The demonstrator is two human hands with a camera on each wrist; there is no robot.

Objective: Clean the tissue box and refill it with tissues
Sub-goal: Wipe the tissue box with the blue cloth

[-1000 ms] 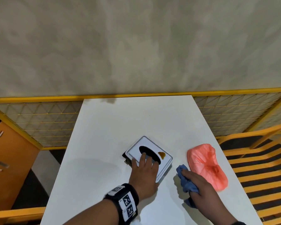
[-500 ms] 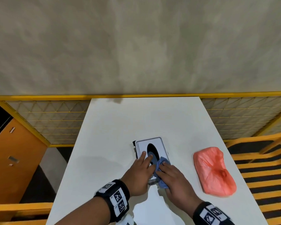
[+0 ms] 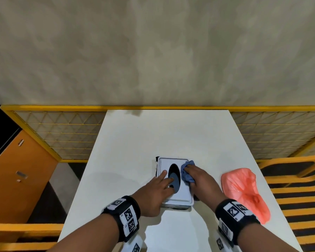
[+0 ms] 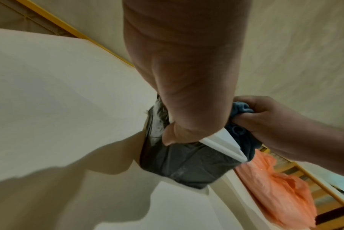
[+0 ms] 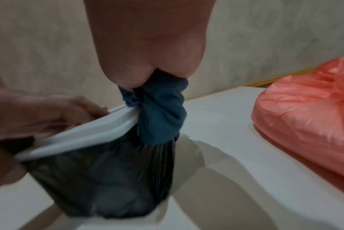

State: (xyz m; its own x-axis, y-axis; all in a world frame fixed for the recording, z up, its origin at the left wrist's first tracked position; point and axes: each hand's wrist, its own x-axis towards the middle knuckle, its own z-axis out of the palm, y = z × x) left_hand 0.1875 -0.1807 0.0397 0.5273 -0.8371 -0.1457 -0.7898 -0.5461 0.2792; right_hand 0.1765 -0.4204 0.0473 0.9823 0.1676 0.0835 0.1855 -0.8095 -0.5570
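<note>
The tissue box (image 3: 182,194) has a white lid with a black oval opening and dark sides (image 4: 187,163). It stands on the white table (image 3: 162,133) near me. My left hand (image 3: 160,184) grips it, fingers laid across the lid by the opening and thumb (image 4: 169,137) pressed on the dark side. My right hand (image 3: 196,177) holds a bunched blue cloth (image 3: 186,174) and presses it on the lid's far right part. In the right wrist view the cloth (image 5: 161,112) hangs over the lid's rim. What is inside the box is hidden.
A tied pink plastic bag (image 3: 244,191) lies on the table right of the box, close to the right edge. A yellow mesh fence (image 3: 62,133) runs behind and beside the table. An orange cabinet (image 3: 16,179) stands at the left.
The right hand brought the cloth from the table onto the lid, then slid it from the near edge to the far right. The box has turned square to me under the left hand.
</note>
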